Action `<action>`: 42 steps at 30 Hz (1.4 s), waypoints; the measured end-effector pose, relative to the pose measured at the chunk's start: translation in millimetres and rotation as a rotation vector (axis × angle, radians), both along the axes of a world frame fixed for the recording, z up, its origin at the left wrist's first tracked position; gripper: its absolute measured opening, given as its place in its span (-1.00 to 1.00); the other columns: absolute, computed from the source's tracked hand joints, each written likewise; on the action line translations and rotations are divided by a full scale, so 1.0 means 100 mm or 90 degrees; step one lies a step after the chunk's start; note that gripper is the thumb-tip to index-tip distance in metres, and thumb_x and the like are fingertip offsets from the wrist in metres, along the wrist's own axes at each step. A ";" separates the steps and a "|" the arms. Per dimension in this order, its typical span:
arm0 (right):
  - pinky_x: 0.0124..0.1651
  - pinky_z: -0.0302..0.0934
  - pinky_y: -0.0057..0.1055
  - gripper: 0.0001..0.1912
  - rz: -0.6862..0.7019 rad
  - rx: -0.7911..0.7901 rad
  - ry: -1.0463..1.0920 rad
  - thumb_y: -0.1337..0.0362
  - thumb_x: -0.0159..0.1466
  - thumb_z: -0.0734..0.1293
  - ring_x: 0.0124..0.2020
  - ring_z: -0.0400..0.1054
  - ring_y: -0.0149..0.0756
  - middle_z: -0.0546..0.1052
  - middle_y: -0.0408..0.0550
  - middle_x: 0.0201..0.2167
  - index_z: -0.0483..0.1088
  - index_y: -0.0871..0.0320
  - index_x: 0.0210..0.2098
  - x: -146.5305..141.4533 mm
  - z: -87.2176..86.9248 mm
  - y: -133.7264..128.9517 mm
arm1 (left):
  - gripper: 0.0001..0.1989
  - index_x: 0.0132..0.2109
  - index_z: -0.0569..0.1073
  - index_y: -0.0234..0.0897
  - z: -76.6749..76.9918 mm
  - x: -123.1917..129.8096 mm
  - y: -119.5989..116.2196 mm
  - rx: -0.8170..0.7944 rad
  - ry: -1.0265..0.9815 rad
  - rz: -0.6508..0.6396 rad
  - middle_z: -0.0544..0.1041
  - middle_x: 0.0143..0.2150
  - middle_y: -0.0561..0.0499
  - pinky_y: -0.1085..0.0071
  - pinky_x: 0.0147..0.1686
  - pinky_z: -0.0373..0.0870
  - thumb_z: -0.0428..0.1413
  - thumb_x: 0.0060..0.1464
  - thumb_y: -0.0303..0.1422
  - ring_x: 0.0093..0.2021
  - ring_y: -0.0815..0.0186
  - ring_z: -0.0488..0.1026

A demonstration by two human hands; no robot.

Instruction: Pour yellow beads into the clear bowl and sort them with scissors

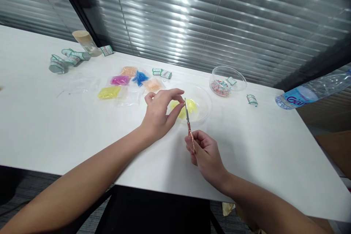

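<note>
My right hand (204,151) is closed round the handles of small copper-handled scissors (189,128), their blades pointing up and away from me. My left hand (163,113) pinches thumb and finger together close beside the blade tips; whatever is between them is too small to make out. Below both lies a round clear plastic bowl (206,113) holding pale yellow bits (192,106). The left hand hides part of the bowl.
Left of the bowl lie small bags of coloured bits, among them a yellow bag (109,92) and a blue one (140,78). A second clear bowl (241,82) holds multicoloured pieces. A plastic bottle (301,95) lies at right, a beige-lidded container (85,41) stands at back left.
</note>
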State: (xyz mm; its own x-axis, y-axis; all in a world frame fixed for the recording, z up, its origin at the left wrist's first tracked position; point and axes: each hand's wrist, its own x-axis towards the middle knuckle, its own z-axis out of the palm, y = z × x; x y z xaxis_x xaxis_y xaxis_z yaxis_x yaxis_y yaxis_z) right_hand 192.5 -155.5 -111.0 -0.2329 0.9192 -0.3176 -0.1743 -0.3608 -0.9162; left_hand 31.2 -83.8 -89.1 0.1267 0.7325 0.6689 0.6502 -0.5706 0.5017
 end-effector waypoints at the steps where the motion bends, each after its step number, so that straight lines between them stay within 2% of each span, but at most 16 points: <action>1: -0.66 -0.19 -0.59 -0.58 -0.001 -0.001 0.002 0.00 0.22 0.39 -0.68 -0.05 -0.65 0.16 -0.32 -0.62 0.19 0.18 -0.44 0.00 0.00 0.00 | -0.69 0.04 0.27 -0.13 0.00 0.00 0.00 0.000 0.000 -0.001 0.58 -0.23 0.16 0.30 -0.04 0.05 0.13 0.20 -0.44 -0.12 0.34 0.53; 8: -0.65 -0.21 -0.58 -0.59 -0.005 0.005 0.000 0.03 0.22 0.39 -0.67 -0.07 -0.65 0.16 -0.32 -0.62 0.20 0.19 -0.45 0.00 -0.01 0.01 | -0.69 0.05 0.27 -0.13 0.00 0.00 0.00 -0.001 0.000 -0.005 0.57 -0.23 0.14 0.28 -0.03 0.05 0.12 0.20 -0.43 -0.11 0.33 0.51; 14: -0.65 -0.24 -0.57 -0.64 -0.014 0.038 0.001 0.10 0.25 0.39 -0.64 -0.12 -0.64 0.18 -0.30 -0.60 0.21 0.19 -0.46 0.00 -0.02 0.03 | -0.68 0.06 0.30 -0.17 0.03 -0.04 0.03 0.011 0.006 -0.006 0.55 -0.13 0.05 0.23 -0.03 0.15 0.14 0.18 -0.39 -0.08 0.27 0.50; 18: -0.63 -0.23 -0.57 -0.63 -0.010 0.046 0.015 0.10 0.25 0.38 -0.63 -0.12 -0.63 0.17 -0.30 -0.61 0.20 0.19 -0.47 0.00 -0.02 0.02 | -0.64 0.08 0.27 -0.22 0.03 -0.05 0.06 -0.017 -0.098 -0.108 0.55 -0.09 -0.03 0.19 0.00 0.30 0.15 0.16 -0.40 -0.06 0.25 0.51; 23: -0.61 -0.20 -0.57 -0.64 0.005 0.058 0.034 0.09 0.25 0.39 -0.62 -0.11 -0.62 0.15 -0.31 -0.61 0.19 0.18 -0.45 0.01 -0.01 0.01 | -0.59 0.11 0.20 -0.19 0.06 -0.05 0.07 -0.119 -0.293 -0.258 0.56 -0.08 -0.05 0.17 0.05 0.41 0.14 0.17 -0.40 0.01 0.24 0.51; 28: -0.59 -0.20 -0.56 -0.65 0.024 0.099 0.032 0.10 0.27 0.37 -0.61 -0.11 -0.61 0.16 -0.29 -0.59 0.19 0.17 -0.43 0.02 -0.02 0.01 | -0.62 0.10 0.18 -0.18 0.12 -0.04 0.06 -0.200 -0.398 -0.333 0.55 -0.16 -0.01 0.28 -0.05 0.50 0.12 0.20 -0.40 -0.06 0.29 0.55; 32: -0.57 -0.17 -0.54 -0.69 0.012 0.146 0.011 0.13 0.30 0.35 -0.61 -0.09 -0.59 0.19 -0.29 -0.59 0.20 0.16 -0.41 0.03 -0.05 0.00 | -0.62 0.04 0.26 -0.19 0.14 -0.04 0.05 -0.155 -0.396 -0.290 0.47 -0.19 0.01 0.34 -0.12 0.51 0.20 0.12 -0.39 -0.16 0.34 0.52; 35: -0.55 -0.14 -0.52 -0.73 0.008 0.163 -0.010 0.16 0.32 0.32 -0.61 -0.06 -0.57 0.20 -0.29 -0.59 0.19 0.15 -0.40 0.04 -0.05 0.00 | -0.72 -0.07 0.35 -0.21 0.12 -0.06 0.05 -0.050 -0.288 -0.230 0.45 -0.20 -0.01 0.32 -0.14 0.47 0.22 0.08 -0.40 -0.20 0.34 0.47; 38: -0.53 -0.09 -0.51 -0.75 0.010 0.160 -0.026 0.20 0.32 0.31 -0.60 -0.03 -0.56 0.22 -0.29 -0.59 0.19 0.15 -0.40 0.04 -0.04 -0.01 | -0.85 -0.14 0.40 -0.22 0.11 -0.07 0.05 0.037 -0.175 -0.182 0.48 -0.26 -0.01 0.30 -0.17 0.44 0.17 0.13 -0.40 -0.21 0.31 0.45; 42: -0.52 -0.07 -0.51 -0.76 0.006 0.160 -0.031 0.23 0.31 0.32 -0.59 -0.01 -0.55 0.22 -0.29 -0.60 0.18 0.14 -0.41 0.03 -0.02 -0.02 | -0.98 -0.20 0.41 -0.23 0.13 -0.06 0.05 0.087 -0.110 -0.154 0.51 -0.29 0.00 0.32 -0.21 0.42 0.10 0.20 -0.41 -0.23 0.32 0.46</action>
